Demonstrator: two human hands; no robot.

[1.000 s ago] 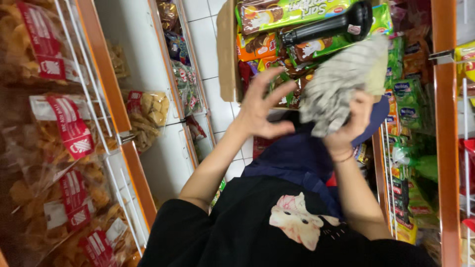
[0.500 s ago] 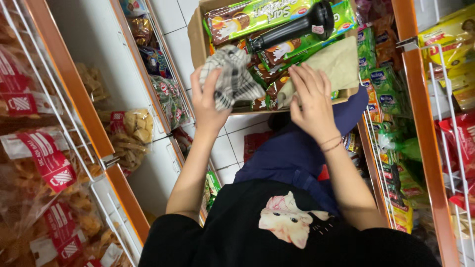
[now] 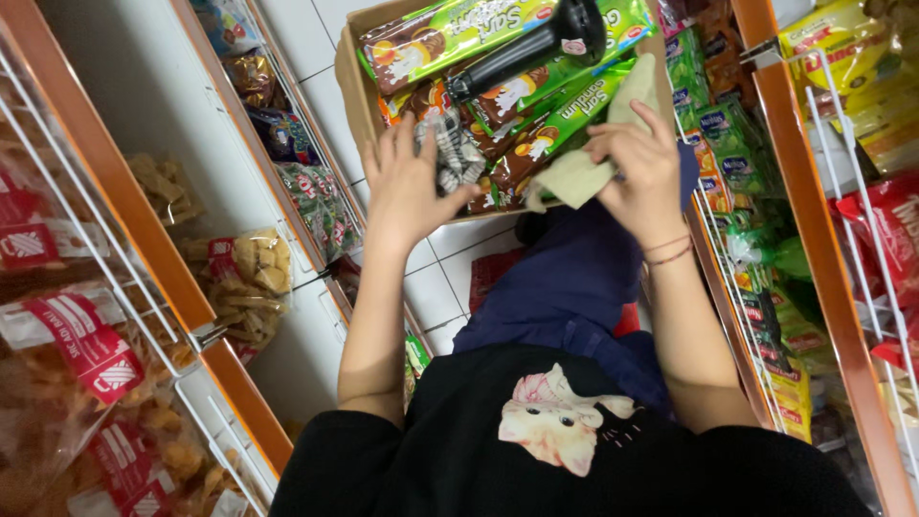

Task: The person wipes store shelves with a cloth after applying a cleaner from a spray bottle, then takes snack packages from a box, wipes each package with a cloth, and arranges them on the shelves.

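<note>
The left hand (image 3: 407, 187) has its fingers spread and laid flat, fingertips pressing on a checked cloth (image 3: 452, 153) that lies bunched among the packets; whether it grips the cloth or only rests on it I cannot tell. The right hand (image 3: 639, 165) is clenched around a beige cloth (image 3: 584, 168), thumb and fingers pinching it so one corner sticks up past the knuckles and the rest hangs out to the left. Thin bands circle the right wrist.

Both cloths sit over an open cardboard box (image 3: 349, 81) that rests on the person's lap, on dark blue trousers (image 3: 565, 287). The box is packed with long green and brown biscuit packets (image 3: 450, 38), and a black torch-like tool (image 3: 536, 43) lies slantwise across them, just above the checked cloth.

Below the box a black shirt with a cat picture (image 3: 555, 431) fills the bottom of the view. Orange-framed wire shelves (image 3: 163, 258) stand on the left, holding bags of fried snacks (image 3: 244, 287). Another rack (image 3: 795, 220) on the right carries more green, yellow and red packets. White floor tiles (image 3: 450, 278) show between.
</note>
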